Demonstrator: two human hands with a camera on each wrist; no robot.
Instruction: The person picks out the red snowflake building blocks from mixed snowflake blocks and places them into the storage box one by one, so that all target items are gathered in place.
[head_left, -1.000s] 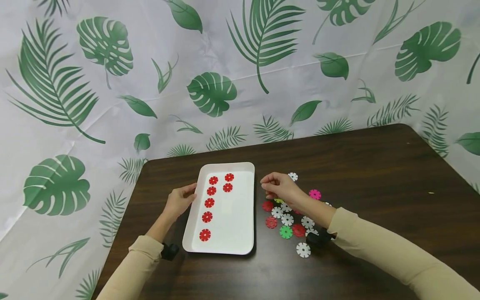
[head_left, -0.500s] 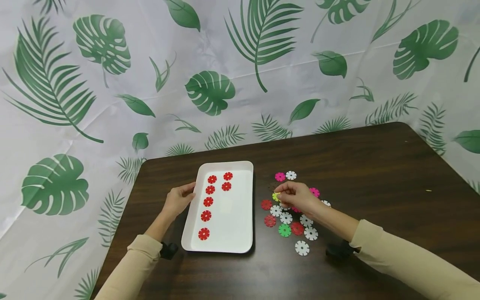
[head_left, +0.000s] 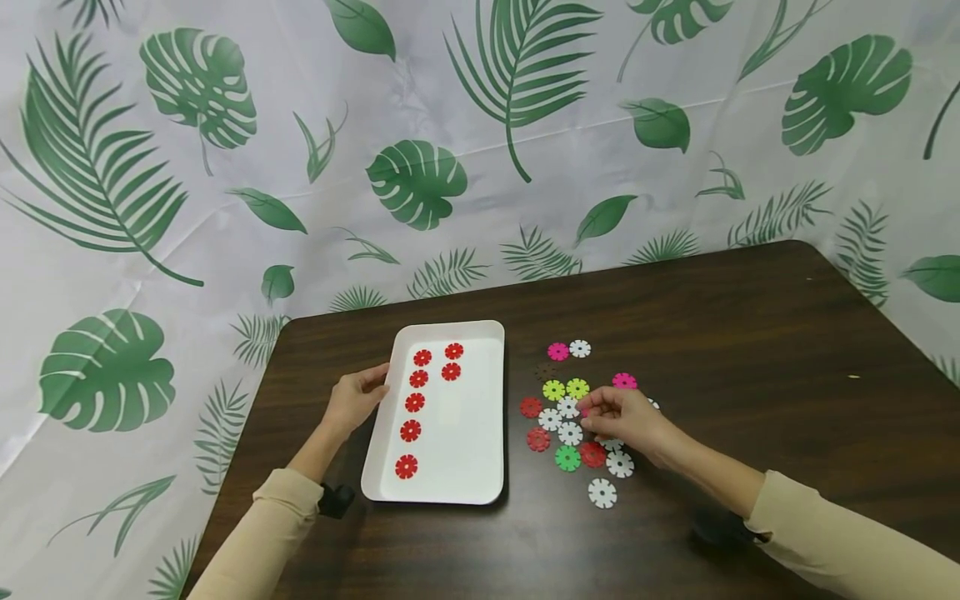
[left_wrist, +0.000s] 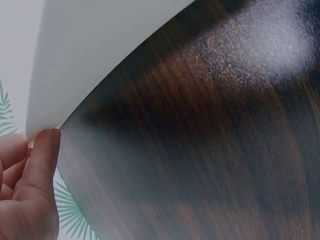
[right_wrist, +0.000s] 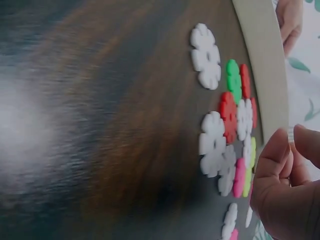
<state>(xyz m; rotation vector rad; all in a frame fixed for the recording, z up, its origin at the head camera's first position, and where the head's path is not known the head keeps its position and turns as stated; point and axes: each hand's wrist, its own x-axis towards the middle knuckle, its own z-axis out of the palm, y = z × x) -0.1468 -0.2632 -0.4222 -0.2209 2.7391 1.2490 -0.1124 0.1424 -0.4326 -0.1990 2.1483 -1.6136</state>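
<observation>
My left hand (head_left: 356, 402) grips the left side of a white tray (head_left: 465, 442), thumb and fingers at its rim; the left wrist view shows the fingertips (left_wrist: 48, 137) at the tray's edge. Several red notched discs (head_left: 410, 431) lie inside, a longer column at left and two at the upper middle. My right hand (head_left: 624, 421) hovers over loose snowflake discs right of the tray, fingers loosely bent near a pink disc (right_wrist: 239, 177). In the right wrist view, its thumb and forefinger are apart with nothing visible between them. Some discs are hidden beneath this hand.
Loose discs include white (head_left: 570, 433), green (head_left: 567, 458), yellow (head_left: 553, 390) and red (head_left: 538, 439) ones. A dark brown disc (head_left: 546, 372) barely shows against the dark wood table (head_left: 720, 333). A leaf-patterned sheet (head_left: 480, 200) hangs behind the table.
My right hand has drawn back from beside the tray, rightward and nearer to me, over the loose discs. Pink and yellow discs it covered now show. My left hand stays on the tray.
</observation>
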